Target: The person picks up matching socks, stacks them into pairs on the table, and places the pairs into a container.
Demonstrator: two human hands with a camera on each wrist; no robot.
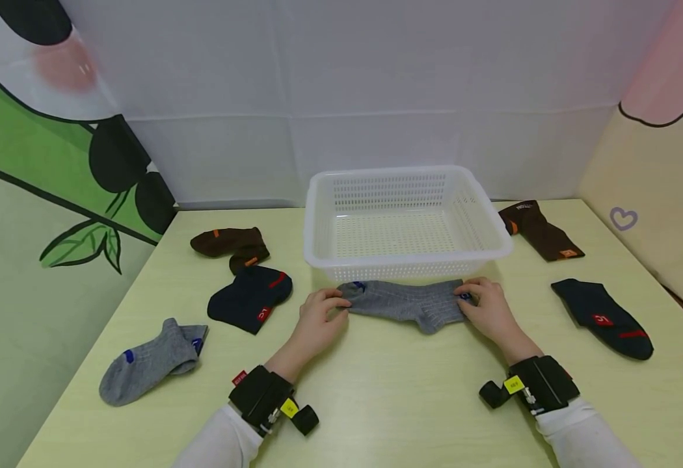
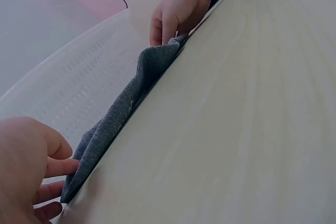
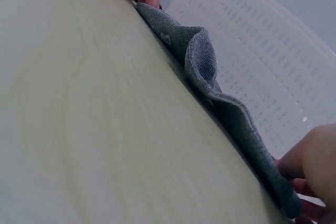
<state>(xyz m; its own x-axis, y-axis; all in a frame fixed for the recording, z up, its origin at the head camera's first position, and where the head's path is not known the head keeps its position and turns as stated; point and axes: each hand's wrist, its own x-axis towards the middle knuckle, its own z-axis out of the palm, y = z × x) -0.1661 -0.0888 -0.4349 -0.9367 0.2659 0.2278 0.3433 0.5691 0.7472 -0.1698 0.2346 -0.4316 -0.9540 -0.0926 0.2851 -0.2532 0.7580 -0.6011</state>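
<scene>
A grey sock [image 1: 400, 302] lies stretched sideways on the table, just in front of a white plastic basket [image 1: 408, 268]. My left hand [image 1: 322, 320] holds its toe end, by a dark blue patch. At the cuff end, my right hand [image 1: 488, 309] pinches the fabric near a small blue logo. In the left wrist view the sock [image 2: 123, 108] stands slightly raised along its edge, with fingertips against its near end. The right wrist view shows folds in the sock [image 3: 202, 66]; some fingers of the right hand [image 3: 315, 166] are hidden behind it.
Left of the basket lie a brown sock [image 1: 233, 244], a navy sock [image 1: 248, 299] and another grey sock [image 1: 154, 364], bent over. On the right are a brown sock [image 1: 543, 231] beside the basket and a navy sock [image 1: 605, 318]. A pale cloth backdrop [image 1: 376, 78] hangs behind.
</scene>
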